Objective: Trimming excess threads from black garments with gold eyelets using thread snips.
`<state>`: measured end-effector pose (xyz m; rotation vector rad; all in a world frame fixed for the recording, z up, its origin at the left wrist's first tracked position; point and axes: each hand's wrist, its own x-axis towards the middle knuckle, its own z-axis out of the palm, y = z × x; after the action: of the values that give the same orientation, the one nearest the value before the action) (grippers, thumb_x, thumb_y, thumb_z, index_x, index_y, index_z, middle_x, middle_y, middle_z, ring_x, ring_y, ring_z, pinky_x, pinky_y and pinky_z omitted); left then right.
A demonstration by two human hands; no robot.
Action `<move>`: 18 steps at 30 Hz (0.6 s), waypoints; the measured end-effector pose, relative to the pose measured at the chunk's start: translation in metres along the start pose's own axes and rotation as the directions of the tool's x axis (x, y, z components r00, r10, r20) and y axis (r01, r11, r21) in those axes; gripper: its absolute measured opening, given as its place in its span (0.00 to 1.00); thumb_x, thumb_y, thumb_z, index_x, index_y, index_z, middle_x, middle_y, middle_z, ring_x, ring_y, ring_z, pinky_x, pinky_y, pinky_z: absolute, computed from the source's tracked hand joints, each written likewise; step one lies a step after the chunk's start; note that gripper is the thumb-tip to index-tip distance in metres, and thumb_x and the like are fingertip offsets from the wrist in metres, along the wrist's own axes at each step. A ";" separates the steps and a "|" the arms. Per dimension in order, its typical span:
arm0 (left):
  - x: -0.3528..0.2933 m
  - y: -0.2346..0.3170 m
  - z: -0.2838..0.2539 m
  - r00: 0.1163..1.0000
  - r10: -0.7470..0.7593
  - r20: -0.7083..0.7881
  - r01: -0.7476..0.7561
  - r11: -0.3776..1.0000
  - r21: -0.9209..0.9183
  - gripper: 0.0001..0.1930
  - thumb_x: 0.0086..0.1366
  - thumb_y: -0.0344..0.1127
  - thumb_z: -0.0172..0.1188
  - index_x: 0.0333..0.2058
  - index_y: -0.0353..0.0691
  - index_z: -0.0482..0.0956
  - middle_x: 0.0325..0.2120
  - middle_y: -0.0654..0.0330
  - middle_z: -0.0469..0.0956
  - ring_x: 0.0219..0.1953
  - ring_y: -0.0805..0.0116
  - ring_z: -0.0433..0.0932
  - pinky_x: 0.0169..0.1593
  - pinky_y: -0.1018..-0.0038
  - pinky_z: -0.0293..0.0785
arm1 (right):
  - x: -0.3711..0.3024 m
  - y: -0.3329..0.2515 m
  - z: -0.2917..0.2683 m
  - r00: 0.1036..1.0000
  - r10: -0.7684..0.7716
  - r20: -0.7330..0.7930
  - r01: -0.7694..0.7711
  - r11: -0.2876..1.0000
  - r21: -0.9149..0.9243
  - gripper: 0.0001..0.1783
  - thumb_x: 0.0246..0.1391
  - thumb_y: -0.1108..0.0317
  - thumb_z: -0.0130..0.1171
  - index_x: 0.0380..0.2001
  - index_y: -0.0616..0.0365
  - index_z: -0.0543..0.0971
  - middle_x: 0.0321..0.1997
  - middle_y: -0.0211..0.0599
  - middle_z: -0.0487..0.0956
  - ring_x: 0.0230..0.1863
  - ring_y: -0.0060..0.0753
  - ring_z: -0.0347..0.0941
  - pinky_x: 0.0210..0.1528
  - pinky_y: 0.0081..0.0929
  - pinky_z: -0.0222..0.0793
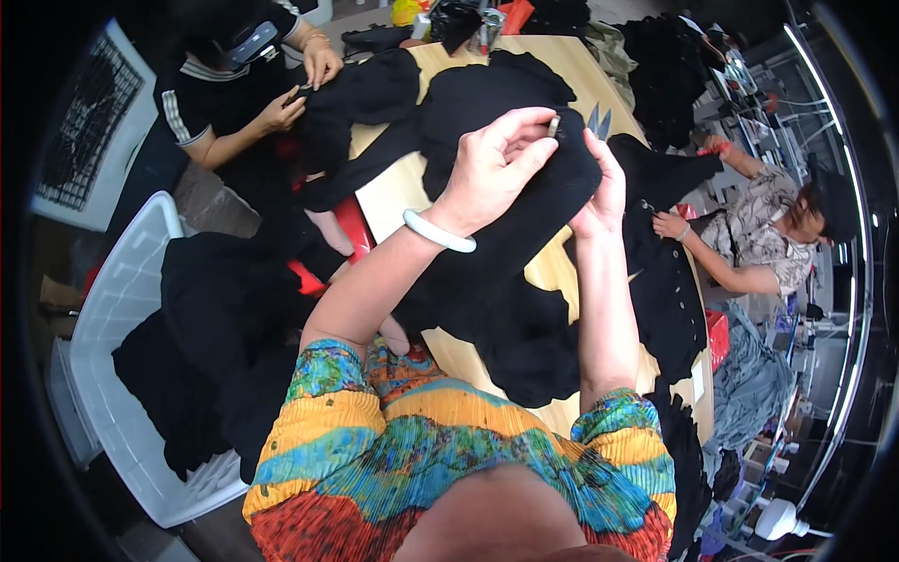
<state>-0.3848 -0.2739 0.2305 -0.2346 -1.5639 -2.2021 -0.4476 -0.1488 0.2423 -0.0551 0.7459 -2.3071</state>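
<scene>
Evidently pinched between thumb and forefinger, a small tan button (554,125) sits near the upper middle of the view, at the upper part of a black garment (552,192) that is raised between two bare hands. The left hand (496,169) does the pinching, its other fingers curled in, with a pale green bangle (439,231) around its wrist. The right hand (602,192) is at the garment's right edge, thumb upward and palm half turned to the camera; its fingers are partly hidden, so I cannot tell how firmly it grips. Just beside that thumb, scissor blades (599,122) point upward, slightly apart; whether the hand holds them is unclear. Below lies a pale wooden table (384,195), largely covered with more black clothing (524,332). Across its far left corner, a co-worker (225,84) in black handles dark cloth with both hands. At the right, another co-worker (768,229) in a patterned shirt touches a black garment with a row of buttons (670,300). On the near left, a white plastic tub (89,309) holds heaped black fabric (215,347).
</scene>
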 end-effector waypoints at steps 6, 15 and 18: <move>0.008 0.009 0.034 0.983 0.102 0.152 -0.116 0.990 0.081 0.16 0.56 0.24 0.52 0.44 0.31 0.67 0.34 0.58 0.73 0.36 0.77 0.72 0.42 0.82 0.69 | -0.030 -0.031 0.002 0.990 -0.127 0.063 0.127 0.992 0.003 0.12 0.50 0.67 0.47 0.35 0.64 0.73 0.33 0.40 0.76 0.33 0.31 0.74 0.37 0.25 0.70; 0.018 0.001 0.068 0.938 0.241 0.249 -0.304 0.917 0.257 0.22 0.54 0.27 0.54 0.49 0.36 0.62 0.43 0.57 0.67 0.47 0.70 0.66 0.46 0.75 0.65 | -0.067 -0.070 -0.010 0.974 -0.226 0.025 0.227 0.971 -0.071 0.13 0.50 0.67 0.48 0.35 0.65 0.73 0.33 0.41 0.76 0.31 0.31 0.74 0.35 0.25 0.71; 0.033 -0.009 0.080 0.912 0.198 0.360 -0.304 0.914 0.268 0.31 0.49 0.36 0.61 0.52 0.38 0.58 0.46 0.57 0.64 0.50 0.67 0.62 0.51 0.72 0.59 | -0.083 -0.084 -0.010 0.971 -0.240 -0.021 0.237 0.968 -0.086 0.12 0.49 0.68 0.49 0.36 0.65 0.73 0.32 0.41 0.77 0.30 0.31 0.74 0.34 0.25 0.71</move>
<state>-0.4263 -0.2052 0.2631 -0.6907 -1.9138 -1.7399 -0.4392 -0.0415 0.2915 -0.1544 0.8937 -2.5081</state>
